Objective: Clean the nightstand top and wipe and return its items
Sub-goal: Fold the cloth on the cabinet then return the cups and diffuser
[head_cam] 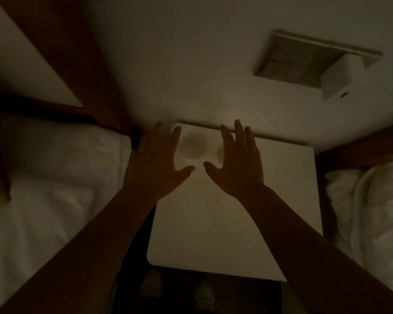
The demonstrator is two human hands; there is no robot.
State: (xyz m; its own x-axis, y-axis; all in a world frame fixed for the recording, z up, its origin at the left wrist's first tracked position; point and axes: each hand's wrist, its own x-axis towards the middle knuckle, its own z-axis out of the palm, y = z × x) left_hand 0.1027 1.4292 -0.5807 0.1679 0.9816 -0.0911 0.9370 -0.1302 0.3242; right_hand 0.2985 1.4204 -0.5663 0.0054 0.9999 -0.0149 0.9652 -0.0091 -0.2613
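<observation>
Nightstand table (pixel 236 223): white top between two beds, against the wall. Two pale cups stand at its far left corner, the larger cup (pixel 192 145) beside the smaller cup (pixel 220 152), which is partly hidden. Left hand (pixel 156 162) and right hand (pixel 238 162) hover over them, fingers spread and released, grasping nothing. Recommended: grip one cup per hand by the wall, lift vertically, avoid knocking them together in the dim light.

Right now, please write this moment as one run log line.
left hand: open, over cup | right hand: open, partly hiding second cup | nightstand: both cups at back | light: dim
</observation>
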